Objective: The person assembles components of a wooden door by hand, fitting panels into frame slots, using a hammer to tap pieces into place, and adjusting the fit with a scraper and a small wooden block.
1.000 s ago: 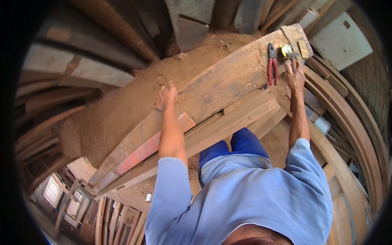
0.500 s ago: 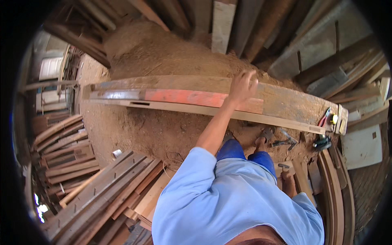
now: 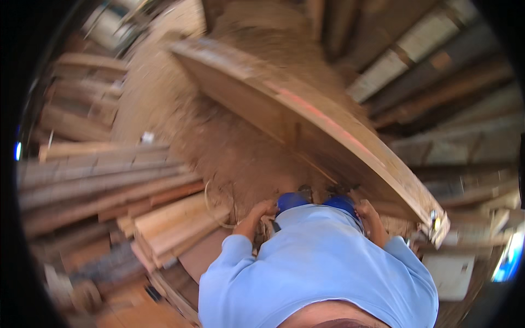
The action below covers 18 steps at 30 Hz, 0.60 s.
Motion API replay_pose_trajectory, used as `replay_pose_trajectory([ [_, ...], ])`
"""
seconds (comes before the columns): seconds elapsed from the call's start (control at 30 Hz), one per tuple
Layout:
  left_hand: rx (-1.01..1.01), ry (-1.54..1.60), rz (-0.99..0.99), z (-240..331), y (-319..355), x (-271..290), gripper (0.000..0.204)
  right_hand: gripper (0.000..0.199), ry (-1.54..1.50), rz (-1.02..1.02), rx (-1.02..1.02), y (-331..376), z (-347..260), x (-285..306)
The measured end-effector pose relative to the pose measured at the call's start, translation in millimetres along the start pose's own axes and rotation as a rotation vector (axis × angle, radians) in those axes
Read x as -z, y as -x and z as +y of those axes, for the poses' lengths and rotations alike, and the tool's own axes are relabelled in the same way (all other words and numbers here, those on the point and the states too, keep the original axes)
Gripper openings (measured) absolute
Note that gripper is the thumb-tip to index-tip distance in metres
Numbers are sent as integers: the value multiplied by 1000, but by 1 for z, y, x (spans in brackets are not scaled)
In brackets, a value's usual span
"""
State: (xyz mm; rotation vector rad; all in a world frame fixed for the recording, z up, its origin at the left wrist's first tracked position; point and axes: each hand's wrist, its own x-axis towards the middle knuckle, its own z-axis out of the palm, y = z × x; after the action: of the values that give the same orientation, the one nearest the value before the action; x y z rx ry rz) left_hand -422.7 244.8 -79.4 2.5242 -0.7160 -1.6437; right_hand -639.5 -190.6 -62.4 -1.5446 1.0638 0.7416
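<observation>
My left hand [image 3: 265,208] hangs low beside my left leg, near a thin pale cord loop [image 3: 207,198]. On the other side, my right hand [image 3: 365,209] rests close to my right leg, near the long wooden bench [image 3: 219,54]. The fingers of both hands are blurred and partly hidden, and I cannot make out anything in them. A worn red stripe [image 3: 328,123] runs along the bench top, which slants from far left to near right. Small blurred objects [image 3: 435,218] sit at its near right end.
Stacked dark planks [image 3: 93,177] and pale boards [image 3: 175,218] lie to my left. More timber [image 3: 443,104] leans at the back right. A white panel [image 3: 451,276] stands at lower right. Brown dirt ground [image 3: 219,147] shows between the boards and the bench.
My left hand has come back from above the bench to beside my leg. My right hand has moved up to my right leg; the hammer near it earlier no longer shows. The view has turned.
</observation>
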Motion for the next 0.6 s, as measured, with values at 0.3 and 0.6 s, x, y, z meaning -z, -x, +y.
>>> replay_pose_trajectory([
  [0.3,341,828,528,16,2,-136,41,10,369,-177,127,-62,-41,28],
  [0.6,645,1243,833,49,-37,-232,39,10,594,-247,235,-90,-130,21],
])
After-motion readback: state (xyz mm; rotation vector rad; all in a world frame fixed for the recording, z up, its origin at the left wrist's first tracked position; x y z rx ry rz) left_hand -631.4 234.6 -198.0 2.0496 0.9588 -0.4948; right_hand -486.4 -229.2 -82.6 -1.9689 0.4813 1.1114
